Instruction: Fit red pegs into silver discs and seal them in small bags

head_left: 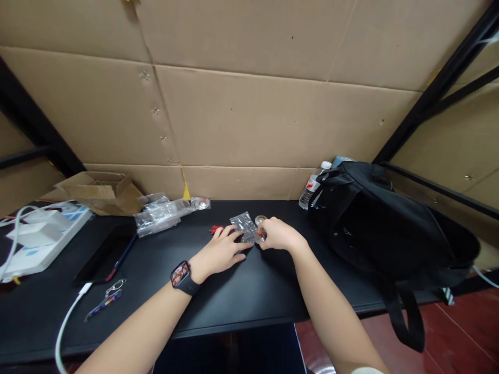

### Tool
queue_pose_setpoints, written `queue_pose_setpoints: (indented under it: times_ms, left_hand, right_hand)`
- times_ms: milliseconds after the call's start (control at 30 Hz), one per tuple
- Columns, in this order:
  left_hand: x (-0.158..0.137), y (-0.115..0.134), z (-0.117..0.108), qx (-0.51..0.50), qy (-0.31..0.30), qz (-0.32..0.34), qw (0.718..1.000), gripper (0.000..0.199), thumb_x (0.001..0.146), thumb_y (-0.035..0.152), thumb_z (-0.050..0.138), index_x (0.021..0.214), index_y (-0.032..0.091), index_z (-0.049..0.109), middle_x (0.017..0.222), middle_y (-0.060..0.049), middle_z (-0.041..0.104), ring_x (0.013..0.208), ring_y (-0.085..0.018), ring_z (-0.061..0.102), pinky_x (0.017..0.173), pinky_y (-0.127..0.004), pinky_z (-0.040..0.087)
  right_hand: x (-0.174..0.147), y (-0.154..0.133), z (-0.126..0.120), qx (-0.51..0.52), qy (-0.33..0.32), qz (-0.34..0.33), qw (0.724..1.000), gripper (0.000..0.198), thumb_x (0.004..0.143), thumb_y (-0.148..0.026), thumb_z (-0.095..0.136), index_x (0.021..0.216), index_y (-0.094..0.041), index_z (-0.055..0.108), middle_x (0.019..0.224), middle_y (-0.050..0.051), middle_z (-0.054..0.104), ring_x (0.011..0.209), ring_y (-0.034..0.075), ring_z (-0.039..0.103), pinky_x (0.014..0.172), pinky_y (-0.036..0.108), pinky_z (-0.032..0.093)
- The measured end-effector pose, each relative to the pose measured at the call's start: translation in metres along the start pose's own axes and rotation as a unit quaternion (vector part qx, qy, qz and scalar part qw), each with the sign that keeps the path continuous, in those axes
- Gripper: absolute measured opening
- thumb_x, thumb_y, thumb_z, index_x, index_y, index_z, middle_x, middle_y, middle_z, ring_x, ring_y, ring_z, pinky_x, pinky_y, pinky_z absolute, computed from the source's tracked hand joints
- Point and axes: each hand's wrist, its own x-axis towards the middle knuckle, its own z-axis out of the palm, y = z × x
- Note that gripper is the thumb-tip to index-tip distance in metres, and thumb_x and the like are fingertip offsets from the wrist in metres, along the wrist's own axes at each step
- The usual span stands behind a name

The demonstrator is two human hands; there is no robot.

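Observation:
My left hand (219, 253), a smartwatch (180, 274) on its wrist, lies with fingers stretched out over the near edge of a clear plastic bag (242, 224). A small red item (214, 229) shows just beyond its knuckles. Close by on the right, the closed fingers of my right hand (276, 234) pinch a small shiny item (260, 237) with a red part, at the bag's right edge. What kind of item it is I cannot make out. A round metallic piece (260, 219) sits just behind those fingers.
Several clear plastic bags (160, 215) lie at the back left beside an open cardboard box (102, 191). A power strip (50, 241), phone (106, 253) and keychain (106, 298) occupy the left. A water bottle (312, 188) and black backpack (374, 223) stand right, against cardboard walls (241, 119).

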Motion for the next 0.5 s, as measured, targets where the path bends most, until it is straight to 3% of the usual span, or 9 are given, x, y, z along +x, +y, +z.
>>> queue_pose_setpoints:
  times_ms: [167,333,500]
  left_hand:
    - [-0.002,0.001,0.003,-0.001,0.007,0.0,1.0,0.04,0.093,0.041,0.062,0.133,0.043,0.061,0.143,-0.005,0.054,0.135,-0.035,0.035,0.108,-0.055,0.032]
    - [-0.002,0.001,0.0,-0.003,-0.001,-0.001,1.0,0.042,0.093,0.039,0.062,0.134,0.044,0.06,0.143,-0.005,0.054,0.134,-0.035,0.035,0.107,-0.055,0.033]
    - [-0.002,0.0,-0.001,-0.01,-0.004,0.004,1.0,0.041,0.093,0.038,0.063,0.133,0.045,0.061,0.145,-0.003,0.053,0.133,-0.036,0.035,0.106,-0.056,0.034]
  right_hand:
    - [0.004,-0.009,0.006,-0.022,-0.007,0.006,1.0,0.025,0.066,-0.027,0.076,0.09,-0.02,0.073,0.087,0.007,0.068,0.075,0.02,0.065,0.062,0.025,0.041]
    - [0.008,-0.014,0.011,-0.023,0.031,-0.024,0.999,0.02,0.073,-0.029,0.075,0.089,-0.018,0.072,0.101,0.009,0.065,0.081,0.019,0.066,0.063,0.025,0.041]
    - [0.013,-0.007,0.014,0.009,0.055,-0.04,0.998,0.021,0.071,-0.029,0.081,0.086,-0.019,0.071,0.094,0.006,0.067,0.078,0.017,0.065,0.063,0.023,0.04]
